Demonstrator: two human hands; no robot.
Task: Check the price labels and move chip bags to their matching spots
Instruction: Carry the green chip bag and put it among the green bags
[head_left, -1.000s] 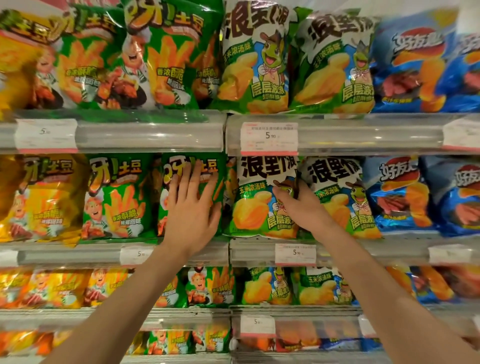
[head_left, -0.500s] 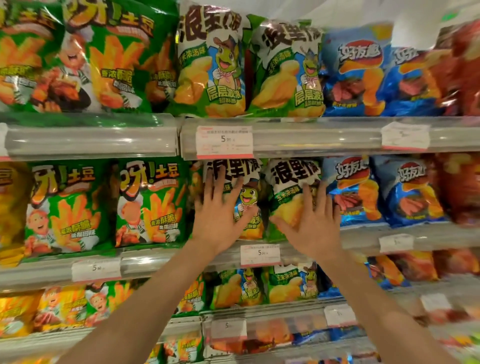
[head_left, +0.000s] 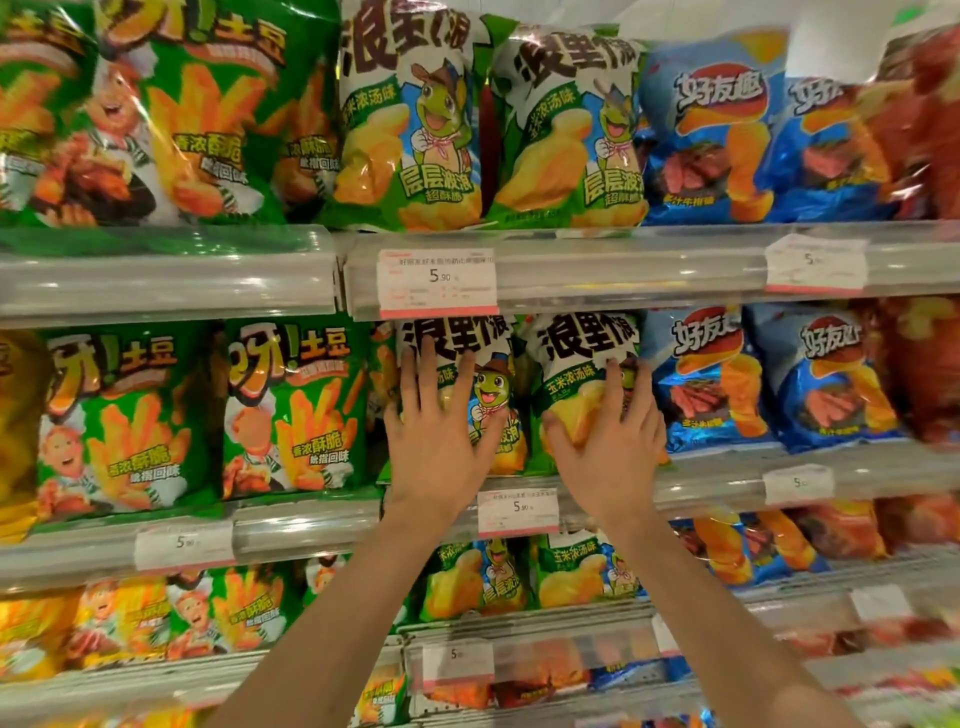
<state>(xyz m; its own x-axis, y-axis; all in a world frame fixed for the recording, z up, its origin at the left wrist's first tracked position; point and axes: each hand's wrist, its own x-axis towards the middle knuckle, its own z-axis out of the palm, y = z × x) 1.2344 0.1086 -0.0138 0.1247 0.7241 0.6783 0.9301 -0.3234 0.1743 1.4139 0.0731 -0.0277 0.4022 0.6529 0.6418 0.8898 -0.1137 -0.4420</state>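
Glossy frog bags (head_left: 582, 364) fill the shelf (head_left: 727, 475); left hand (head_left: 441, 441) and right hand (head_left: 613, 447), at 6 o'clock, press flat, fingers spread, perhaps gripping nothing.

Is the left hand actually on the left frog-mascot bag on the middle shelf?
Touching. The head view shows the left hand spread flat on the front of the left frog-mascot bag, palm and fingers covering its lower left with no gap visible.

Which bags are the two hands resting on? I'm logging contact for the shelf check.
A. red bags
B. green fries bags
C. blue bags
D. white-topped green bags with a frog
D: the left hand and right hand lie flat on two neighbouring frog bags.
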